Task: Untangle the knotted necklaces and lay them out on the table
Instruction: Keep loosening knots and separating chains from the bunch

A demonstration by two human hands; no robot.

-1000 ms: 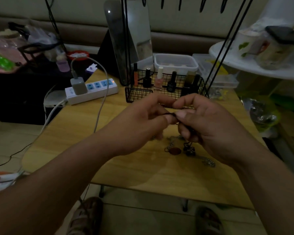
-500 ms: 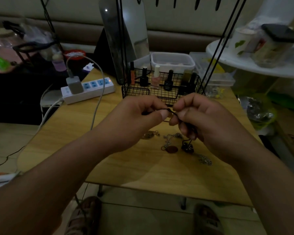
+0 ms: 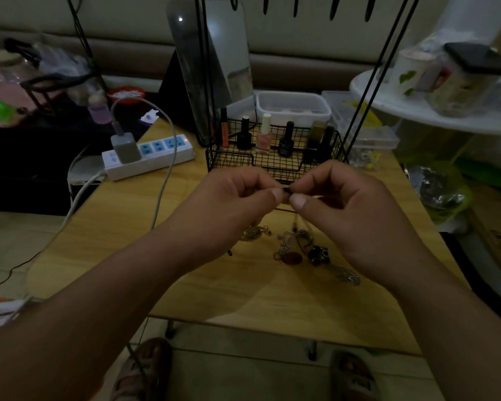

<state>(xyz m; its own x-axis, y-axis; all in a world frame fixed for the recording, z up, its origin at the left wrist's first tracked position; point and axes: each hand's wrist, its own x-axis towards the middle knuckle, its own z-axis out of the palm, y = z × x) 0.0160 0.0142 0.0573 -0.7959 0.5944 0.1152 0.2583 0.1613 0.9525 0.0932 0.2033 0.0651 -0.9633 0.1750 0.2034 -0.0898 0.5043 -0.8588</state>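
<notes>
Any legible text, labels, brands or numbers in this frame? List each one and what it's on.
None can be read in the head view.
Black nail polish bottle: pale label marks, too small and blurred to read.
Power strip: no legible marking on its face.
Jar at the right: coloured label, too blurred to read.
Cup: leaf print only, no words visible.

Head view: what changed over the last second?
Little. The left hand and right hand drew the black cord a little apart half a second ago, then closed up again, thumbs almost touching. Both keep pinching it above the table. The chains lying under the hands have not moved.
</notes>
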